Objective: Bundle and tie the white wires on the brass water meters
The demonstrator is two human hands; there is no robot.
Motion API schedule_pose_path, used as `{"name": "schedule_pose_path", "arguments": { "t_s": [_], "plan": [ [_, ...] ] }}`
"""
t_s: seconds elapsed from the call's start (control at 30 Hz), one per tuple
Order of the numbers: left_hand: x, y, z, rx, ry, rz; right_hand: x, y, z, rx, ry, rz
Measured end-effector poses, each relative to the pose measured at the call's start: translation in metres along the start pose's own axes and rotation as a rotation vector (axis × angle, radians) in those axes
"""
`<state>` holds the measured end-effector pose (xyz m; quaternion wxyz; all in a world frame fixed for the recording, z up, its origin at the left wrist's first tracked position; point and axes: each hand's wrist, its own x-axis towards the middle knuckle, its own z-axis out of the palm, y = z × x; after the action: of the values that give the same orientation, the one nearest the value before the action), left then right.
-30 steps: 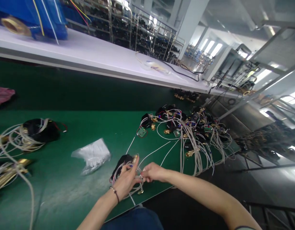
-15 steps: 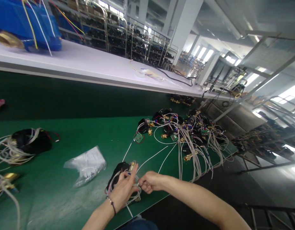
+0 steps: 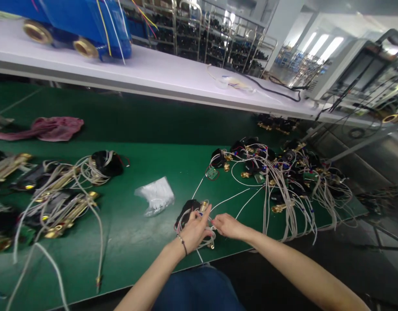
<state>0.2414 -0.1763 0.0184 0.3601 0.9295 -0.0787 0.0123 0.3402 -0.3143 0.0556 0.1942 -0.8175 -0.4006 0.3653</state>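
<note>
Near the table's front edge lies a black meter body (image 3: 188, 210) with a brass fitting (image 3: 204, 206) and a looped grey-white cable (image 3: 209, 241). My left hand (image 3: 195, 229) rests over it, index finger stretched along the brass fitting, thumb and fingers around the cable loops. Close on the right, my right hand (image 3: 229, 226) is closed, its fingertips pinching the cable beside the loops. What lies beneath the left palm is hidden. A small green circuit board (image 3: 212, 173) sits farther back, by another black meter body (image 3: 218, 158).
A clear plastic bag of white parts (image 3: 158, 195) lies left of the hands. Meter bodies with brass pipes (image 3: 67, 211) and cables spread at far left; a tangled pile (image 3: 276, 166) stands at right. A white shelf (image 3: 173, 80) runs above the back, a pink cloth (image 3: 58, 128) below it.
The view has swung left, so more of the left-hand meters and the pink cloth show. Both hands stay at the same meter body and cable, with little change in their grip.
</note>
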Motion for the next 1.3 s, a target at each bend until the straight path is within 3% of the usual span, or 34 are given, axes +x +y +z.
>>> {"name": "schedule_pose_path", "arguments": {
  "t_s": [0.1, 0.17, 0.23, 0.3, 0.37, 0.47, 0.53, 0.67, 0.73, 0.83, 0.97, 1.07, 1.17, 1.23, 1.3],
  "plan": [
    [-0.001, 0.001, 0.000, -0.036, -0.038, -0.011, 0.000, 0.001, 0.006, 0.208, -0.151, 0.122],
    [-0.001, 0.000, 0.000, -0.061, -0.042, -0.026, -0.006, 0.002, 0.004, 0.207, -0.047, 0.052],
    [-0.002, -0.002, -0.001, -0.082, -0.045, -0.034, -0.014, 0.003, -0.002, 0.070, 0.129, -0.117],
    [-0.002, -0.004, -0.002, -0.099, -0.049, -0.026, -0.020, 0.005, -0.009, -0.143, 0.211, -0.339],
    [-0.002, -0.005, -0.003, -0.109, -0.048, -0.012, -0.021, 0.008, -0.014, -0.333, 0.188, -0.511],
    [-0.001, -0.004, -0.004, -0.105, -0.052, -0.005, -0.017, 0.011, -0.015, -0.463, 0.133, -0.593],
    [-0.001, -0.002, -0.003, -0.092, -0.059, -0.003, -0.013, 0.010, -0.011, -0.398, 0.128, -0.543],
    [-0.002, 0.000, 0.001, -0.060, -0.035, -0.013, -0.007, 0.001, 0.003, 0.035, 0.092, -0.089],
    [-0.003, -0.001, 0.002, -0.065, -0.030, -0.027, -0.009, -0.003, 0.007, 0.171, 0.016, 0.036],
    [-0.003, -0.003, -0.001, -0.108, -0.042, -0.050, -0.016, -0.003, 0.005, 0.143, 0.065, -0.057],
    [-0.003, -0.004, -0.004, -0.137, -0.063, -0.063, -0.021, 0.004, -0.004, -0.246, 0.185, -0.405],
    [-0.002, -0.003, -0.002, -0.104, -0.073, -0.039, -0.016, 0.007, -0.005, -0.385, 0.166, -0.498],
    [-0.003, 0.000, -0.001, -0.100, -0.051, -0.025, -0.014, 0.006, -0.002, -0.185, 0.204, -0.325],
    [-0.004, 0.002, -0.002, -0.116, -0.006, -0.055, -0.018, 0.007, 0.005, 0.047, 0.274, -0.138],
    [-0.005, 0.004, -0.004, -0.128, 0.050, -0.088, -0.024, 0.008, 0.017, 0.344, 0.265, 0.083]
  ]
}}
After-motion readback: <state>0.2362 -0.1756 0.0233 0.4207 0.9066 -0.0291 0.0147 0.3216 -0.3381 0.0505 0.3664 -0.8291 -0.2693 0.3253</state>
